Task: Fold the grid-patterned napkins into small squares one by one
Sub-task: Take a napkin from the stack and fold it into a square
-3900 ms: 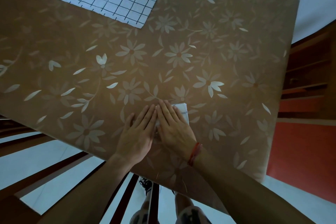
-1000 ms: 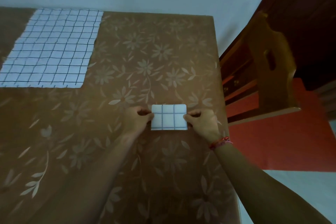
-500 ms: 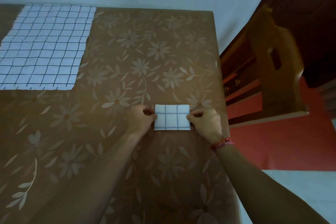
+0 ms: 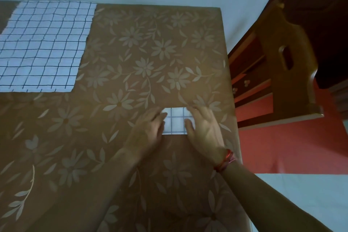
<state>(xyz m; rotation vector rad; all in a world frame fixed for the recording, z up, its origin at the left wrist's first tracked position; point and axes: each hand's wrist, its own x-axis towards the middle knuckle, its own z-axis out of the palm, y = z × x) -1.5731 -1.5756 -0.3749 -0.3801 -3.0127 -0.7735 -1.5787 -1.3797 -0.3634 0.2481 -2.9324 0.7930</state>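
Note:
A small folded white napkin with a dark grid [image 4: 175,121] lies flat on the brown floral tablecloth [image 4: 143,66], near the table's right edge. My left hand [image 4: 148,133] lies flat with straight fingers over the napkin's left edge. My right hand [image 4: 204,130], with a red thread at the wrist, lies flat over its right edge. Both hands are slightly blurred. A large unfolded grid-patterned napkin [image 4: 43,47] is spread out at the far left of the table.
The table's right edge [image 4: 228,73] runs close to the folded napkin. Beyond it stands a wooden chair [image 4: 288,66] over a red floor. A pale wall lies behind the table's far edge.
Half a second ago both hands pinched the folded napkin's side edges. Now their fingers are straightened and laid flat on it. The napkin has stayed in about the same place.

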